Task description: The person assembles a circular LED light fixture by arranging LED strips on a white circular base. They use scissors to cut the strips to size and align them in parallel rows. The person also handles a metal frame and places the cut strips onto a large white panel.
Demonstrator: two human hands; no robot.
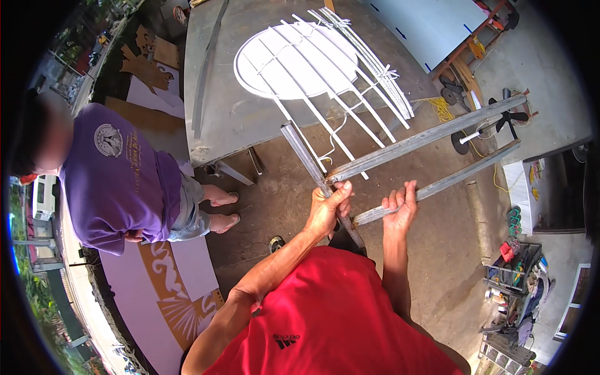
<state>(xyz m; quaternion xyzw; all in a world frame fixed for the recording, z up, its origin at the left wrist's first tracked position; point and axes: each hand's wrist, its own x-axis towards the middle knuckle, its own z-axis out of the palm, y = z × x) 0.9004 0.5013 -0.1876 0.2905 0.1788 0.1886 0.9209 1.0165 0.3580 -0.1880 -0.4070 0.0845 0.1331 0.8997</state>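
A grey metal frame (425, 137) of square tubing is held up in front of me, its two long bars running off to the upper right from a short crossbar. My left hand (331, 206) is closed round the crossbar, close to where the upper bar joins it. My right hand (400, 207) grips the lower long bar, fingers wrapped over it. Just beyond the frame, thin white rods (325, 81) lie on the table across a white oval panel (262, 62); their near ends stick out past the table's edge.
A person in a purple shirt (119, 175) stands at my left. The grey worktable (212, 125) is ahead. A fan (500, 119) stands behind the frame's far end. Yellow cord (442, 109) lies by the table; shelves (515, 275) hold clutter at right. Cut-out panels (178, 281) lie at lower left.
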